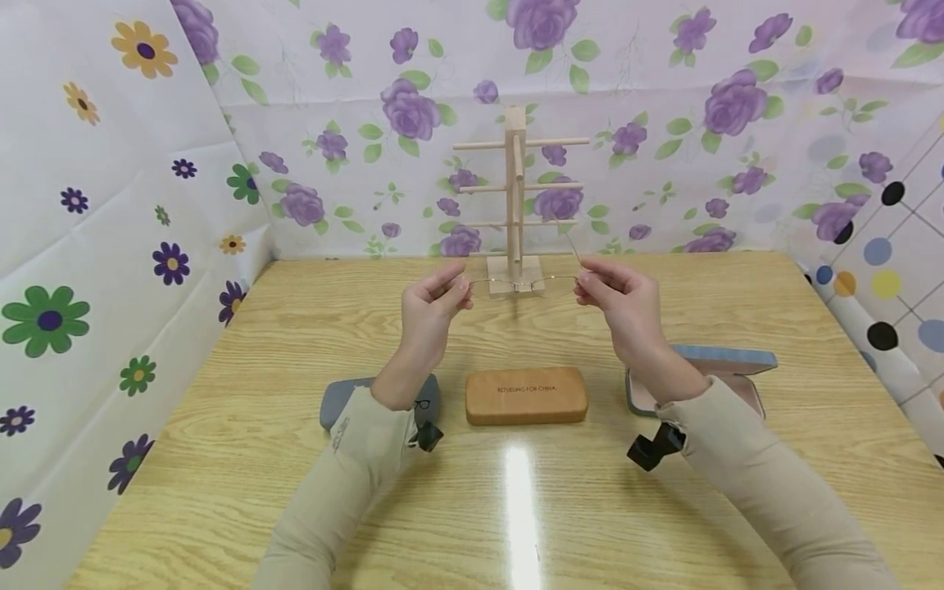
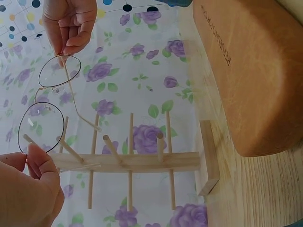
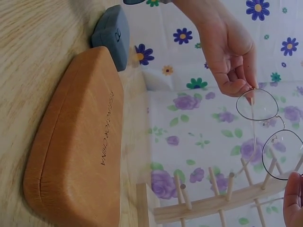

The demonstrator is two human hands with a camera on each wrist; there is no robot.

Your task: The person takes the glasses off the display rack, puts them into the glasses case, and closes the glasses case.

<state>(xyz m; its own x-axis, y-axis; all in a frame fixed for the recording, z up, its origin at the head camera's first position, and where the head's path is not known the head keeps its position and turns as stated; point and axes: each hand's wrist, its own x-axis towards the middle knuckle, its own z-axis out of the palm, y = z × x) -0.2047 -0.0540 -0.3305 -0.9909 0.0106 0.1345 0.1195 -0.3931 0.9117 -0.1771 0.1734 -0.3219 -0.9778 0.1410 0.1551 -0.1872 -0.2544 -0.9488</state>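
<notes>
A pair of thin wire-rimmed glasses point(image 1: 524, 288) with clear lenses is held up in front of a wooden peg stand point(image 1: 514, 205). My left hand point(image 1: 431, 307) pinches the frame at its left end, thumb against fingers. At the opposite end, my right hand point(image 1: 627, 307) pinches the frame the same way. Both round lenses point(image 2: 60, 71) show in the left wrist view, with thin temples reaching toward the stand. The right wrist view also shows the left hand point(image 3: 229, 52) at the rim; only part of the right hand point(image 3: 293, 201) appears there.
A tan glasses case point(image 1: 527, 395), closed, lies at the table's middle. Under the left forearm is a blue-grey case point(image 1: 342, 401), partly covered. An open blue case point(image 1: 726, 359) lies by the right forearm. Flowered sheets point(image 1: 310, 123) hang behind the wooden table point(image 1: 243, 410).
</notes>
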